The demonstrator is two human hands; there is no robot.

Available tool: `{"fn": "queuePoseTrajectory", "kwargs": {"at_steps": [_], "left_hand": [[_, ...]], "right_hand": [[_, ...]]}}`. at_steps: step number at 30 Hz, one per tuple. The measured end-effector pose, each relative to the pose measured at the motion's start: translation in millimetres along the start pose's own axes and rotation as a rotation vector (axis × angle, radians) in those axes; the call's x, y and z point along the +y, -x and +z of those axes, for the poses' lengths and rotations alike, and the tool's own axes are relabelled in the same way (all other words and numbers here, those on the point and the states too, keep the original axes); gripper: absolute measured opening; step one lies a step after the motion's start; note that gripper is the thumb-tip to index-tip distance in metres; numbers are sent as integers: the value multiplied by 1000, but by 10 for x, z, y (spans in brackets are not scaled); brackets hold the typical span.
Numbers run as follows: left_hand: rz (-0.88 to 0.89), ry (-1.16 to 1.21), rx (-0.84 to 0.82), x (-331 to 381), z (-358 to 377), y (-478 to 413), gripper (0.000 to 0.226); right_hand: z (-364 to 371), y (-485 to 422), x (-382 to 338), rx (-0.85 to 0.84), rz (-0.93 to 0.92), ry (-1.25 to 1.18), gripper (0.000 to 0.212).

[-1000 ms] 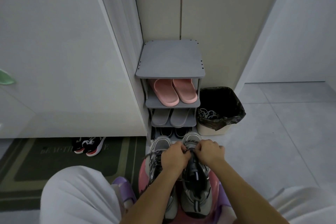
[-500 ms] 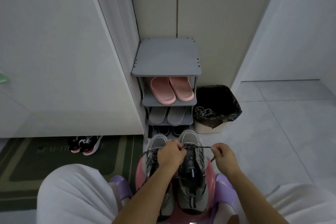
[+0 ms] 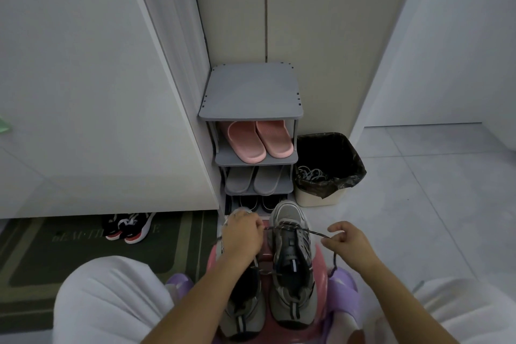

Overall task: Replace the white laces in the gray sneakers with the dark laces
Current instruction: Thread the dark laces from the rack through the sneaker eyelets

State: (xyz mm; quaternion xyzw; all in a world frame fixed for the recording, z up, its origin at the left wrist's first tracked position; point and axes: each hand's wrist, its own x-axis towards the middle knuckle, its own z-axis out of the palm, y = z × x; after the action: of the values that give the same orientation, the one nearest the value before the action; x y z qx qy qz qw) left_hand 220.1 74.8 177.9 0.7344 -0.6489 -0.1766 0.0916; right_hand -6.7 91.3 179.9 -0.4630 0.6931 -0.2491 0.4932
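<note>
Two gray sneakers stand side by side on a pink stool (image 3: 321, 274) between my knees. The right sneaker (image 3: 291, 274) has a dark lace (image 3: 315, 233) running across its front eyelets. My left hand (image 3: 243, 234) pinches one end of that lace at the sneaker's left side and covers the toe of the left sneaker (image 3: 243, 307). My right hand (image 3: 346, 243) holds the other end out to the right, and the lace tail hangs down below it. White laces (image 3: 311, 173) lie in the bin.
A gray shoe rack (image 3: 251, 92) with pink slippers (image 3: 259, 139), gray slippers and dark shoes stands just beyond the stool. A lined trash bin (image 3: 335, 193) sits to its right. Black-and-red sneakers (image 3: 128, 226) rest on a green doormat (image 3: 42, 246) at left. Purple slippers are on my feet.
My right hand has drawn away to the right, pulling the dark lace taut across the right sneaker. My left hand has stayed at the sneaker's left side.
</note>
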Motion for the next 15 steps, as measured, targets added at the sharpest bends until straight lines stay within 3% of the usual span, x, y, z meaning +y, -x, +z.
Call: {"fn": "queuePoseTrajectory", "kwargs": {"at_steps": [2, 5, 7, 8, 10, 12, 15], "left_hand": [[132, 122, 19, 116, -33, 69, 18], [308, 425, -291, 493, -18, 249, 22], [279, 584, -403, 671, 38, 317, 12], [228, 634, -416, 703, 58, 313, 7], [164, 640, -420, 685, 68, 265, 25], [147, 655, -477, 624, -21, 255, 23], [133, 642, -510, 465, -247, 237, 13]], "right_hand": [[32, 57, -149, -60, 10, -235, 21], [116, 105, -411, -169, 7, -611, 24], [121, 96, -523, -170, 1, -684, 22], [108, 83, -552, -149, 1, -692, 21], [35, 31, -549, -80, -2, -705, 18], [-72, -29, -487, -14, -9, -641, 19], [-197, -146, -311, 81, -43, -275, 24]]}}
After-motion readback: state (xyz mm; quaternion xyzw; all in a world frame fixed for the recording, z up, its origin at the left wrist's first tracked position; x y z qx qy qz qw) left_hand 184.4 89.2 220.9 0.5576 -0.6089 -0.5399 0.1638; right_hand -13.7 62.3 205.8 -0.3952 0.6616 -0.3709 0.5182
